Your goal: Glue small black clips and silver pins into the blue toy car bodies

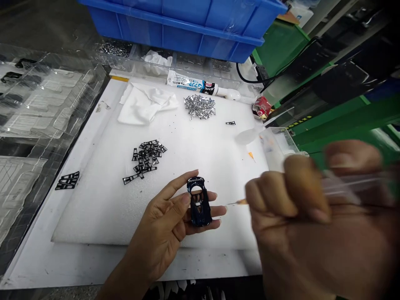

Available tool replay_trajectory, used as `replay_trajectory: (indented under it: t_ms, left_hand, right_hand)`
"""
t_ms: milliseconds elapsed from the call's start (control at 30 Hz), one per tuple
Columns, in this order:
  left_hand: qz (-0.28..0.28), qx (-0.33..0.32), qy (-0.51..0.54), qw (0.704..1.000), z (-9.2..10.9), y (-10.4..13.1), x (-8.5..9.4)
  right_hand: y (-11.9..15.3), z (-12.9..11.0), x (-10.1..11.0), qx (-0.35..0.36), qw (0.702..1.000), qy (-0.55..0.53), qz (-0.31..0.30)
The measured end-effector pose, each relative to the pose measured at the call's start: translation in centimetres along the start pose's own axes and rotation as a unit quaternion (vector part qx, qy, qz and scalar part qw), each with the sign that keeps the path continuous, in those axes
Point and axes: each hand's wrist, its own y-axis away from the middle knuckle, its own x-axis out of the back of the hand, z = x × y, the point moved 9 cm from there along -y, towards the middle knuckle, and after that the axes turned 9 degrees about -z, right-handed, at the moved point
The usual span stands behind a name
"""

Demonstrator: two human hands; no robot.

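Between the thumb and fingers of my left hand [170, 221] is a small dark blue toy car body [202, 210] with openings in its middle. To the right, my right hand [300, 212], blurred and close to the camera, is closed round a clear dispenser [353, 185]. An orange-based needle tip [241, 202] shows at its left side, pointing toward the car body but apart from it. Black frame-like parts [145, 156] lie in a loose pile on the white foam sheet [103, 212], beyond my left hand.
Small silver parts [200, 106] are heaped near a white cloth [143, 104]. Behind them lie a glue tube [190, 83] and a blue crate [181, 25]. Clear plastic trays [28, 100] stand at the left. Another orange tip [251, 156] lies on the foam.
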Motion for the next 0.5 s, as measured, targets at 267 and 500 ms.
replay_trajectory:
  t_ms: [267, 500]
  left_hand:
    - [0.012, -0.015, 0.002, 1.000, 0.1, 0.0, 0.5]
    - [0.028, -0.009, -0.019, 0.999, 0.2, 0.0, 0.7]
  right_hand:
    - [0.8, 4.1, -1.7, -0.078, 0.995, -0.025, -0.051]
    - [0.7, 3.9, -1.5, -0.070, 0.997, -0.014, -0.018]
